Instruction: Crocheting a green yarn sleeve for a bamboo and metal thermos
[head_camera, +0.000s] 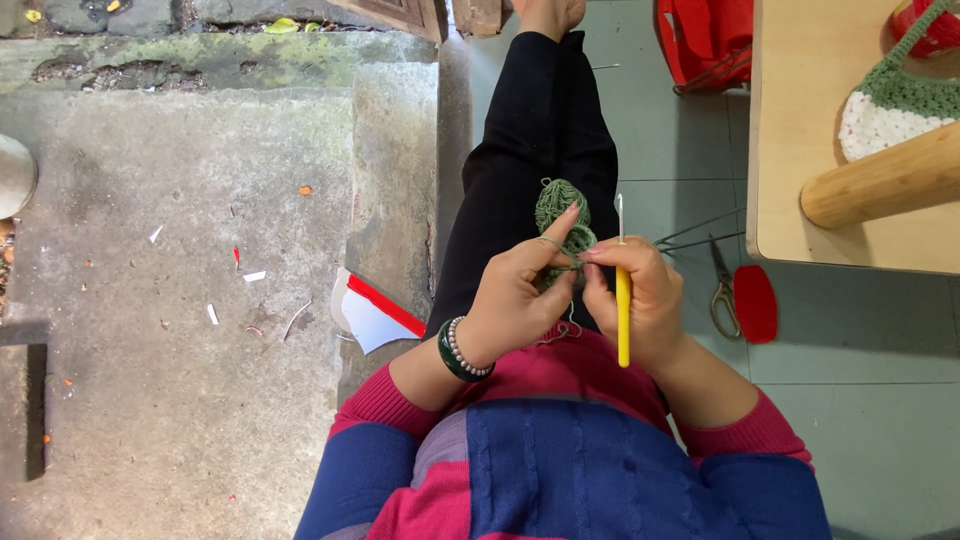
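Over your lap, your left hand (515, 290) pinches the green crochet piece (562, 218) to keep it taut while your right hand (645, 300) closes its grip around the yellow crochet hook (622, 305), tip up.

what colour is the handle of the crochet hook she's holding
Yellow. The crochet hook in the right hand shows clearly in the head view.

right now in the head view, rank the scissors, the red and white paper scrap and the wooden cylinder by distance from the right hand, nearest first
1. The scissors, on the floor just right of the right hand, under the table edge.
2. The wooden cylinder, up right on the table.
3. The red and white paper scrap, on the floor left of the legs, beyond the left hand.
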